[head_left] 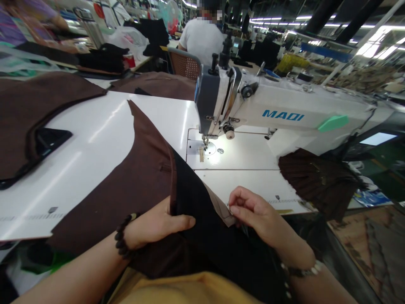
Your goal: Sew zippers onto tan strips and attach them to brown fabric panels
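A brown fabric piece point(139, 169) with a black lining strip point(196, 198) drapes from the white table over its front edge toward my lap. My left hand point(161, 223) grips it where brown meets black, thumb on top and the other fingers hidden beneath. At the black strip's right side is a beige fabric strip point(220, 202). My right hand point(253, 211) pinches the lower end of that strip between thumb and fingertips. Beyond both hands stands a white sewing machine point(281, 101); its needle area is lit and the fabric lies apart from it.
More brown fabric point(63, 90) covers the table's left, over a black object point(52, 139). A pile of dark brown pieces point(316, 179) lies right of the machine. Behind it a person in a white shirt point(204, 40) sits on a chair point(185, 63); another person's purple sleeve point(31, 19) is at upper left.
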The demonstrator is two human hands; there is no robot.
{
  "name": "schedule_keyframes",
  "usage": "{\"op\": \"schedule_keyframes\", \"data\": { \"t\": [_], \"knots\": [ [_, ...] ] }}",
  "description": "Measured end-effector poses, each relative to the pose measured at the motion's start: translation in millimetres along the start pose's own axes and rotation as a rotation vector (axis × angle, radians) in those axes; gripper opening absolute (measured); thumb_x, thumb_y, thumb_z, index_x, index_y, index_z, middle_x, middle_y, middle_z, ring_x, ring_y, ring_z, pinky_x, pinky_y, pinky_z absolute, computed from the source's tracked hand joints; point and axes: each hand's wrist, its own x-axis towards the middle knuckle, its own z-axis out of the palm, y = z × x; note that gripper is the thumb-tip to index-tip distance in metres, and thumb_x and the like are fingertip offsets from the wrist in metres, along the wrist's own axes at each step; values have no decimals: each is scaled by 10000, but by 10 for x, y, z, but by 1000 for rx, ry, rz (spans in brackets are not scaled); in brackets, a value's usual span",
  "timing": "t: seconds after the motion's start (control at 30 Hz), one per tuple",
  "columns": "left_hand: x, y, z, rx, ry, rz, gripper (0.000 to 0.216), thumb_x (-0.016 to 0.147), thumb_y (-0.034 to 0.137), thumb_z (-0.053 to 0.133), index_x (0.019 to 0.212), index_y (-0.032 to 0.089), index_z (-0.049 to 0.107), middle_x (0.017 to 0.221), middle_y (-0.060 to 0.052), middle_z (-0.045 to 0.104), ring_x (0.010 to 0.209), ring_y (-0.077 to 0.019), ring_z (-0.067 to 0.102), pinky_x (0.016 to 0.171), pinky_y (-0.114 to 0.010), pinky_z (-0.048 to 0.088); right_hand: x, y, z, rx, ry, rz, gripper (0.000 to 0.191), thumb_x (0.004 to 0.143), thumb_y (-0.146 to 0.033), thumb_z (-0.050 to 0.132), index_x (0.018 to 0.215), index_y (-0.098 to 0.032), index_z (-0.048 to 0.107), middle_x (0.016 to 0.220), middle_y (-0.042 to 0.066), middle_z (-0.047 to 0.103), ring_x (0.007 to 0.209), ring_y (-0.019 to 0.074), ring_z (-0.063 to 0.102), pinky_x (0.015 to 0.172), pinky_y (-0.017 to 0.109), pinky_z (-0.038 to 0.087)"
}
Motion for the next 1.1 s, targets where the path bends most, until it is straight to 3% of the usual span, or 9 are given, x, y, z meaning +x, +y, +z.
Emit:
{"op": "schedule_keyframes", "data": {
  "t": [0.1,0.3,0.4,0.57,0.73,0.9,1.1],
  "knots": [
    [5,22,8,6,-19,-2,353,651,324,631,965,163,617,811,-33,663,800,-222,600,707,-306,509,8,-54,-4,-298,18,-111,89,876,-250,407,844,-178,450,659,-30,428,602,75,395,551,196,329],
    [3,13,15,3,-43,-21,322,647,331,628,912,148,632,824,-39,660,773,-214,596,695,-294,506,13,-95,-3,-591,9,-235,91,891,-226,367,875,-193,450,666,-30,467,598,77,418,568,215,315],
    [0,-9,9,-23,-28,-11,356,655,335,627,963,157,619,825,-38,660,789,-220,597,717,-313,502,11,-88,-11,-541,31,-225,104,895,-249,374,890,-193,462,666,-29,465,611,78,424,577,214,318],
    [1,-6,13,-22,23,-9,278,657,320,628,885,160,615,758,-24,656,762,-209,598,700,-298,501,15,-26,-13,-61,-27,-98,162,892,-342,389,938,-189,414,616,-53,396,511,58,351,463,183,271],
    [-3,-6,11,-48,-2,-9,179,637,288,643,758,161,605,721,-7,649,725,-189,592,653,-262,499,5,-24,-43,-375,79,-173,148,888,-315,403,873,-182,466,631,-35,447,574,70,417,539,194,332],
    [-8,-60,-2,-171,-12,-26,227,623,281,647,810,155,627,693,-7,647,690,-179,590,656,-265,497,-73,-77,-100,-451,71,-169,113,858,-262,452,819,-176,512,648,-15,524,592,83,506,561,199,389],
    [-1,-49,21,-165,6,-43,158,609,277,651,698,150,618,678,-5,640,659,-166,576,651,-260,489,-142,-105,-10,-753,107,-363,106,851,-187,453,831,-183,557,764,7,584,702,88,532,634,201,395]
  ]
}}
